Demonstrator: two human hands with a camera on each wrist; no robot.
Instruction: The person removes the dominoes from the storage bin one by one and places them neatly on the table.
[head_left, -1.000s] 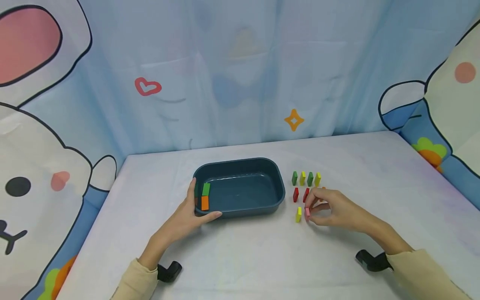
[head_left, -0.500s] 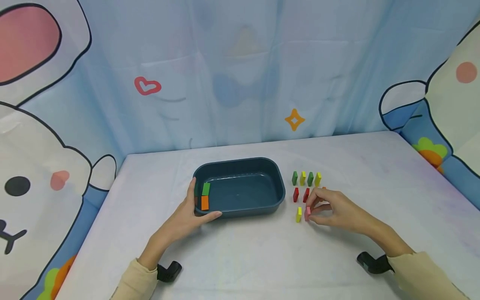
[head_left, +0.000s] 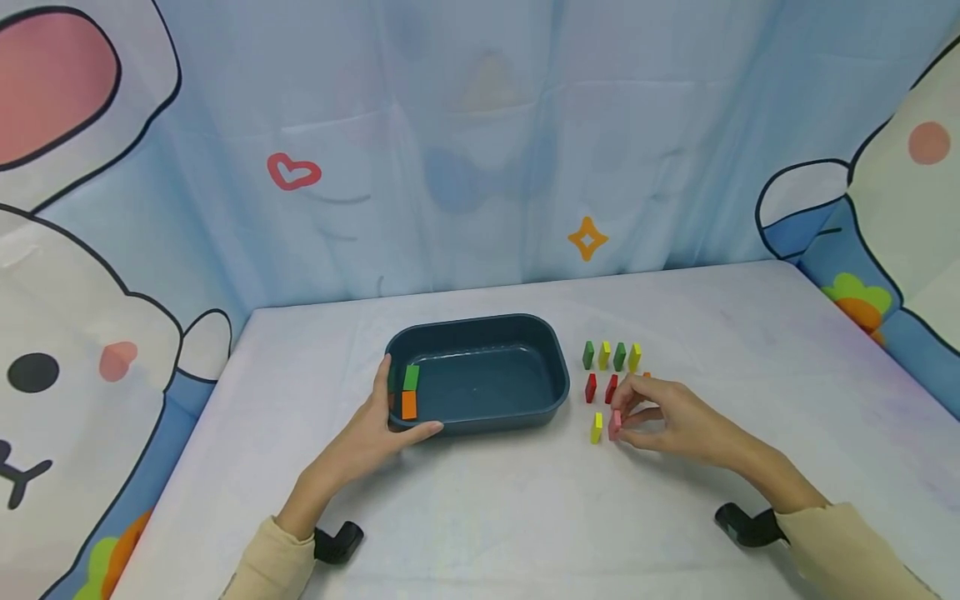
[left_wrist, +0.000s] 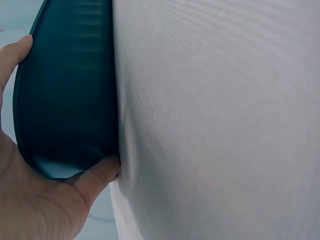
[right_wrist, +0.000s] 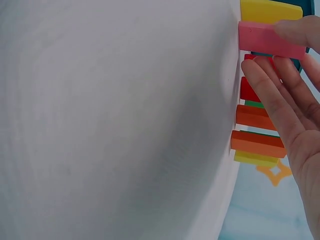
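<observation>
In the head view my left hand (head_left: 375, 423) holds the left end of a dark teal plastic tray (head_left: 480, 425), thumb along its front wall and fingers at the left side. The left wrist view shows the thumb (left_wrist: 100, 175) against that wall. Inside the tray lie a green block (head_left: 411, 377) and an orange block (head_left: 408, 405), end to end near the left wall. My right hand (head_left: 667, 421) pinches an upright pink block (right_wrist: 260, 39) between thumb and fingertips. Just left of it stands a yellow block (head_left: 596, 427).
Behind the right hand stand two red blocks (head_left: 591, 388) and orange ones (right_wrist: 257, 143), partly hidden by the hand. Farther back is a row of green (head_left: 588, 356) and yellow blocks (head_left: 634, 357). A cartoon curtain (head_left: 480, 167) hangs behind the white-covered table (head_left: 495, 517).
Almost nothing differs: the pink block and the right fingertips have shifted very slightly. The left hand and the tray have stayed in place.
</observation>
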